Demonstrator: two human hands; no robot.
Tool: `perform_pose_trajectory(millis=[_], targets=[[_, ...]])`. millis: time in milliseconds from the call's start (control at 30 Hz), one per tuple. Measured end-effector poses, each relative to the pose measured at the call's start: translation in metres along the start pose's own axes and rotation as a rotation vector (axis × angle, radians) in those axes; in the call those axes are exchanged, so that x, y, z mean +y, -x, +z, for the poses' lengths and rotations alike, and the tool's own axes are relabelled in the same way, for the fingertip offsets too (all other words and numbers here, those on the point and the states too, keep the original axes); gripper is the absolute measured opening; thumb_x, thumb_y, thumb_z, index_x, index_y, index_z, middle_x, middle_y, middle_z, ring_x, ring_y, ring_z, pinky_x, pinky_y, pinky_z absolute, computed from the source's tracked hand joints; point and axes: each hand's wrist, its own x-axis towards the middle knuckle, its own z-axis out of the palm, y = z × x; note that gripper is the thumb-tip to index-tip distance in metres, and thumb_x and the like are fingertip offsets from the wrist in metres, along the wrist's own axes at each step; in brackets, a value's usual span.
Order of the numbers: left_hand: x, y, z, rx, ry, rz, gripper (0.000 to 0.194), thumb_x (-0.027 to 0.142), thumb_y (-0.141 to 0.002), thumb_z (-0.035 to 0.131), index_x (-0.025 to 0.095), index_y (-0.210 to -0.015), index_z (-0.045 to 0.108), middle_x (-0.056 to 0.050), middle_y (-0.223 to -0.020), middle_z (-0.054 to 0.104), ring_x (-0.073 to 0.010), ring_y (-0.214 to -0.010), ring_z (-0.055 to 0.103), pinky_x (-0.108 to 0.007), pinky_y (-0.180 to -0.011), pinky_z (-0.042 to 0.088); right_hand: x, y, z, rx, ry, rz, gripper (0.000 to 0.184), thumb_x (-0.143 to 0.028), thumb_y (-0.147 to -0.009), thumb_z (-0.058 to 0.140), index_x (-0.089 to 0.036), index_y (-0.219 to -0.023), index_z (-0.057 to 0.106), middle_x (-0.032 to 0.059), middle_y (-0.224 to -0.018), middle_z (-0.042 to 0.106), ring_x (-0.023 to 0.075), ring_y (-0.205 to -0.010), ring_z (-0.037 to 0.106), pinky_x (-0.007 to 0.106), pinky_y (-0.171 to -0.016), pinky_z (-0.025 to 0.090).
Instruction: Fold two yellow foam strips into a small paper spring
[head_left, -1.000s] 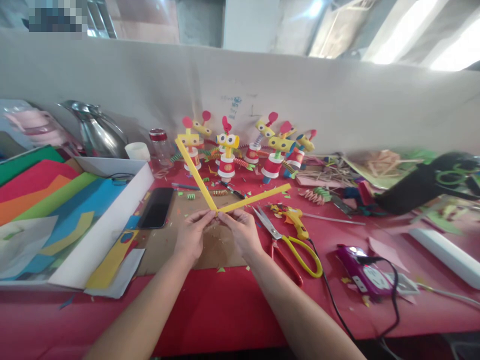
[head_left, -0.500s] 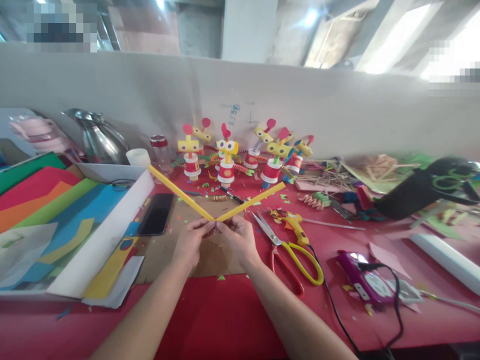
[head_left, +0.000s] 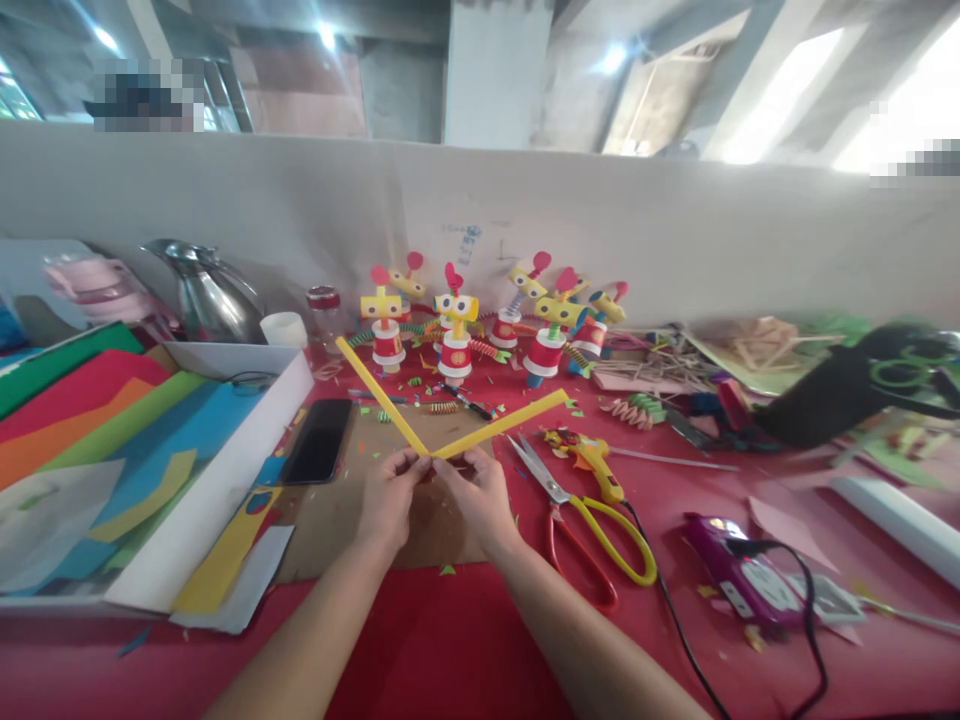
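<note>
Two yellow paper strips (head_left: 501, 424) meet at their ends in a wide V above a brown cardboard sheet (head_left: 315, 540). My left hand (head_left: 388, 495) pinches near the meeting point, where the left arm of the V slants up and away. Close beside it, my right hand (head_left: 480, 497) pinches the same corner from the right, thumb on top. Whether the strips overlap or are stuck together there is hidden by my fingertips. Several paper-cup robot figures (head_left: 456, 352) with yellow heads and coiled paper arms stand beyond the strips.
Right of my hands lie scissors (head_left: 551, 485) with red and yellow handles, a yellow glue gun (head_left: 600, 468) and a purple power strip (head_left: 739, 575) with a black cord. On the left are a phone (head_left: 319, 440) and a white box (head_left: 217, 490) of coloured paper. A steel jug (head_left: 214, 295) stands behind.
The left arm of the V has swung to a steeper angle, its far end moving right. Both hands still pinch the corner. The whole view has shifted slightly downward in the picture.
</note>
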Motion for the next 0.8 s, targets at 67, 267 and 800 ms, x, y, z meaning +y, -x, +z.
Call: perform_pose_trajectory(millis=[67,267,800], targets=[[-0.001,-0.001,0.0,0.0,0.064,0.006,0.026,0.029,-0.047,0.084,0.015,-0.065,0.07,0.0,-0.062,0.066,-0.0106,-0.061,0.057,-0.023,-0.065,0.045,-0.002,0.002,0.001,-0.031,-0.087,0.01,0.016,-0.032,-0.073,0.067,-0.017,-0.079,0.066,0.0043,-0.077,0.07,0.0188,-0.073,0.065,0.028,-0.068,0.05],[0.001,0.001,0.001,-0.039,0.231,-0.064,0.018,0.02,-0.05,0.082,0.016,-0.062,0.069,0.0,-0.066,0.068,-0.0109,-0.067,0.06,-0.022,-0.069,0.045,-0.004,0.004,0.002,-0.015,-0.031,-0.021,0.02,-0.036,-0.076,0.064,-0.016,-0.077,0.069,0.0038,-0.076,0.069,0.0178,-0.074,0.061,0.027,-0.07,0.046],[0.005,0.007,0.002,-0.155,0.02,-0.023,0.019,0.025,-0.056,0.081,0.02,-0.073,0.076,-0.001,-0.069,0.071,-0.0115,-0.065,0.058,-0.024,-0.068,0.043,-0.006,0.001,-0.007,-0.004,0.172,-0.122,0.016,-0.031,-0.079,0.056,-0.019,-0.07,0.062,0.0004,-0.066,0.06,0.0149,-0.063,0.052,0.025,-0.058,0.039]])
